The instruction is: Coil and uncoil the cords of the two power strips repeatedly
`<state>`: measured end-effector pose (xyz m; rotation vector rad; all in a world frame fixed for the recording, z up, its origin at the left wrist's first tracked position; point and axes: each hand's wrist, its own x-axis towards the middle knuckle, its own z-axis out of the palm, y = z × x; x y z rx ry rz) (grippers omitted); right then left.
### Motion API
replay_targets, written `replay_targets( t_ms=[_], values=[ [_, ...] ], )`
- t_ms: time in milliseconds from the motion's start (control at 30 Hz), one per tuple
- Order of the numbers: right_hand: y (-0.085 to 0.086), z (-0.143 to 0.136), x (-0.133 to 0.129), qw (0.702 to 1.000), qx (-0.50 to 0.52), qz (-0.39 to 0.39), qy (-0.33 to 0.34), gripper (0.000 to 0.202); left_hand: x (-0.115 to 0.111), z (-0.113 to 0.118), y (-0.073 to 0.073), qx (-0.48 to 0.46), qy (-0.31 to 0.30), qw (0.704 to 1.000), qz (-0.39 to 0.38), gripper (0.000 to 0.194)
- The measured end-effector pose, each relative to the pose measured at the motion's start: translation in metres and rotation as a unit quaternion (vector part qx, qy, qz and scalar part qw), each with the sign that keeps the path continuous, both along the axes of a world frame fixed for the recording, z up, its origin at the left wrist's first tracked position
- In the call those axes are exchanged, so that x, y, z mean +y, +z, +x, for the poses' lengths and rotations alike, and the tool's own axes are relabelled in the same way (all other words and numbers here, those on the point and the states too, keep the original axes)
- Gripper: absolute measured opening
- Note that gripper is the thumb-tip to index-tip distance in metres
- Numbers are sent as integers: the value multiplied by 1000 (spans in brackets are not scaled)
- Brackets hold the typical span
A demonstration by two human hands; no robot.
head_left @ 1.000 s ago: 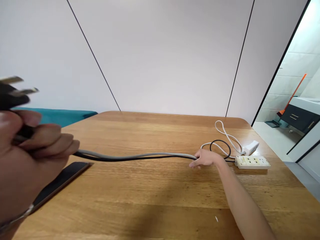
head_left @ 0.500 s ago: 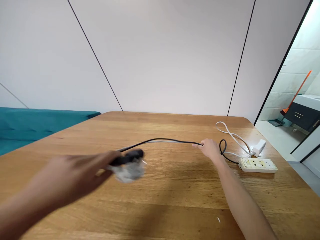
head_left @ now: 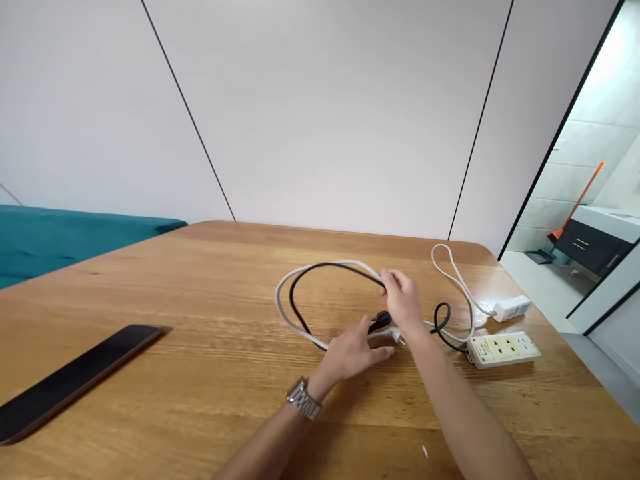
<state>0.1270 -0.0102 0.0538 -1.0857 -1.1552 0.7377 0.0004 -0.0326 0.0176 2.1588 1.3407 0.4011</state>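
Observation:
A black power cord (head_left: 295, 303) and a white power cord (head_left: 278, 300) run together in a loop on the wooden table. My right hand (head_left: 401, 301) pinches both cords at the loop's right side. Low over their plug ends is my left hand (head_left: 350, 353), wearing a metal-band watch (head_left: 303, 398), its thumb and fingers apart around the cords. Past its fingertips show a black plug (head_left: 382, 320) and a white plug (head_left: 396, 335). The cords lead right to a white power strip (head_left: 504, 350) and a white adapter-like block (head_left: 512, 308).
A flat dark slab (head_left: 75, 373) lies at the table's left. A small white scrap (head_left: 425, 451) is near the front. Behind are a teal sofa (head_left: 80, 237) and a pale wall (head_left: 325, 133); an orange-handled broom (head_left: 577, 200) stands at the right.
My left hand has moved right, bringing the plug ends beside my right hand. The stretched cords now form a loop. The dark slab and the watch have come into view.

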Motion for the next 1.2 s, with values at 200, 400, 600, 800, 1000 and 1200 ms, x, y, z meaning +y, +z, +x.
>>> replay_targets(
  t_ms=[200, 400, 600, 800, 1000, 1200],
  values=[
    [-13, -42, -11, 987, 129, -69, 71, 47, 2, -6, -23, -278, -150, 930, -190, 67],
    [-8, -43, -14, 942, 237, -141, 191, 60, -5, -18, -16, -291, -104, 933, -186, 52],
    [6, -25, -26, 945, 135, -60, 292, 66, 2, -13, -31, -316, -70, 931, -168, 53],
    [37, 32, -42, 934, -288, -18, 212, 57, 8, -11, -33, -317, -23, 943, -97, 66],
    [2, 91, -27, 863, -414, -201, 207, 98, 18, -21, -29, -303, -4, 950, -68, 69],
    [-32, 81, -35, 841, -497, -155, 146, 59, 19, -23, -26, -290, 11, 955, -55, 67]
  ],
)
